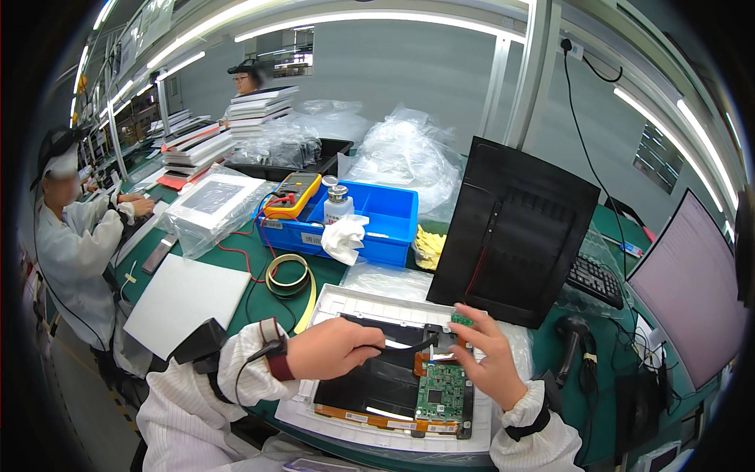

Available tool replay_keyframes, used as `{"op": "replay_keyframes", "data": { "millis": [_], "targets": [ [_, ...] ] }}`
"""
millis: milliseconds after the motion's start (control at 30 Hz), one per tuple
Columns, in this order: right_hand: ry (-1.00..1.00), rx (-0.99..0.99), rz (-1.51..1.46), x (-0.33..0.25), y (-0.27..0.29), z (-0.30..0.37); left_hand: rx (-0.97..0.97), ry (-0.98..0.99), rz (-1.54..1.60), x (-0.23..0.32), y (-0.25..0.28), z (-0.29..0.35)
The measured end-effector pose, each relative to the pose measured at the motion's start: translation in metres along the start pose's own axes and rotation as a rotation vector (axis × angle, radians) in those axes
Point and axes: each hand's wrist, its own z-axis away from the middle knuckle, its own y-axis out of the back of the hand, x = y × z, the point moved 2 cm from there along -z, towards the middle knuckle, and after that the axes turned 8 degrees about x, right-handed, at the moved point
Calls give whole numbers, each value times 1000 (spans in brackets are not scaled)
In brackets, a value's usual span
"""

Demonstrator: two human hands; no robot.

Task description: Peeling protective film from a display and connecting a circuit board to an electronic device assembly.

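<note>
My left hand [334, 348] is closed on a slim black tool with a bent tip [410, 346]. That tip reaches the upper right of an opened flat panel [362, 387], which lies inside a white frame [303, 413]. Fingers apart, my right hand [495, 363] hovers at the panel's right side, by the tool's tip; whether its fingertips touch anything is hard to make out. Below the hands, a green circuit board [442, 391] is fixed to the panel. An orange flat cable strip [370, 418] runs along the near edge.
Behind the panel stand a black cover [511, 228] and a blue bin [377, 244] with a yellow multimeter [292, 195]. A tape roll [288, 275] and white board [189, 303] lie left; a scanner [570, 346] and monitor [692, 291] are right. A co-worker [75, 244] works at left.
</note>
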Motion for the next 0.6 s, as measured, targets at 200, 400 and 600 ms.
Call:
{"op": "replay_keyframes", "data": {
  "millis": [200, 400, 600],
  "targets": [
    [-85, -269, -285, -27, -16, 1, -21, -170, -110, 20, -2, 7],
    [-128, -224, -247, -29, -17, 7, 28, -222, 0, 26, -23, -3],
    [-143, -221, -266, -26, -16, 13, 62, -207, 29, 26, -39, -10]
  ]
}}
